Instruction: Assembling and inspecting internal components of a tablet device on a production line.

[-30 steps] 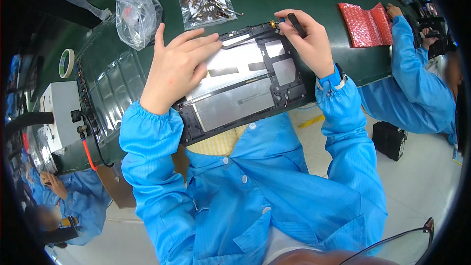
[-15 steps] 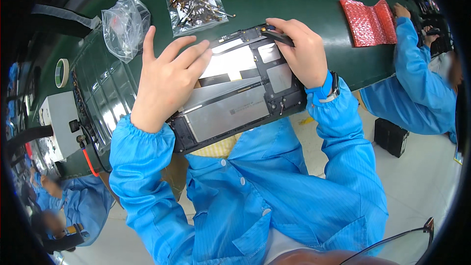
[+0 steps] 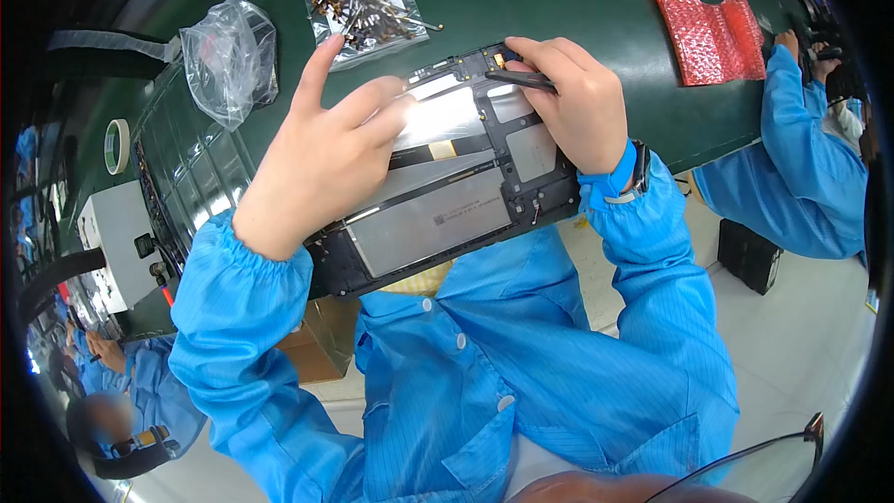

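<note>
Grasping a black tool (image 3: 523, 81) in nearly closed fingers of the right hand (image 3: 579, 110), at the upper right of the tablet (image 3: 428, 222). Spreading the left hand (image 3: 326, 154), with one finger raised, over the tablet's left part, near the bench (image 3: 601, 0) edge; cannot tell whether touching.

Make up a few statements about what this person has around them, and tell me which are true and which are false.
1. The right hand holds a slim dark tool. True.
2. A clear bag of small parts lies farther from the person than the flat device. True.
3. The flat device has a bright yellow frame. False: its frame is black.
4. Red bubble wrap lies on the green table, to the right of both hands. True.
5. Both hands are clenched into fists. False: the left hand has its fingers stretched out.
</note>
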A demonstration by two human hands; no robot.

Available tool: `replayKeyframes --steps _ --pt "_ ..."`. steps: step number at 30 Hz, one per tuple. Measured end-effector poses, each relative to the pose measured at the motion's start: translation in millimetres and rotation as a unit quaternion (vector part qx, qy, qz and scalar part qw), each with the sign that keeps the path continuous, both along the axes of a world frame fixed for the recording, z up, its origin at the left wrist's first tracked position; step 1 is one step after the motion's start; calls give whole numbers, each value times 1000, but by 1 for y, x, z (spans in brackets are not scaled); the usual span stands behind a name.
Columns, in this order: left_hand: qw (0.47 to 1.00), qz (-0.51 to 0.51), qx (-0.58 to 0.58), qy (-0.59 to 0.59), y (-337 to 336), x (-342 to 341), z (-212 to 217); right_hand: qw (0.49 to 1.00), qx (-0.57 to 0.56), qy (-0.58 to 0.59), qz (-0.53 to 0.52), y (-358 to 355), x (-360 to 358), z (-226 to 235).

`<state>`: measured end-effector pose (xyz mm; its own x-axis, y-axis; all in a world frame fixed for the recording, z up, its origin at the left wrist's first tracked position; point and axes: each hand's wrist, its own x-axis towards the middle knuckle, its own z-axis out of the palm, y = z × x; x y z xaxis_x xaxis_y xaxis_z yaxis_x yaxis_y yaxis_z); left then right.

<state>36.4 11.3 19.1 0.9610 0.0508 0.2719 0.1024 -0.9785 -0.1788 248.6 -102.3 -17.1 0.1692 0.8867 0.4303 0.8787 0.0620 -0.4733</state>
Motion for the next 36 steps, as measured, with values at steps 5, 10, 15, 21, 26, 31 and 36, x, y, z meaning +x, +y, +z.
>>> replayKeyframes --steps 5,10,15,21,26,31,36 --pt "999 -18 -16 28 3 1 4 1000 6 4 -11 0 -2 2" --pt "998 -33 -32 33 4 8 7 1000 6 10 -2 -1 1 -2" --pt "996 -46 -1 72 3 19 17 1000 5 19 1 -1 3 -3" --pt "989 -53 25 135 2 31 24 999 2 29 16 -1 5 -1" --pt "991 -50 13 120 -4 37 24 999 6 50 1 -1 5 8" --pt "997 60 27 36 -19 14 2 991 101 87 -13 2 12 15" --pt "965 248 -88 6 -33 -17 -3 989 61 16 133 10 -4 38"
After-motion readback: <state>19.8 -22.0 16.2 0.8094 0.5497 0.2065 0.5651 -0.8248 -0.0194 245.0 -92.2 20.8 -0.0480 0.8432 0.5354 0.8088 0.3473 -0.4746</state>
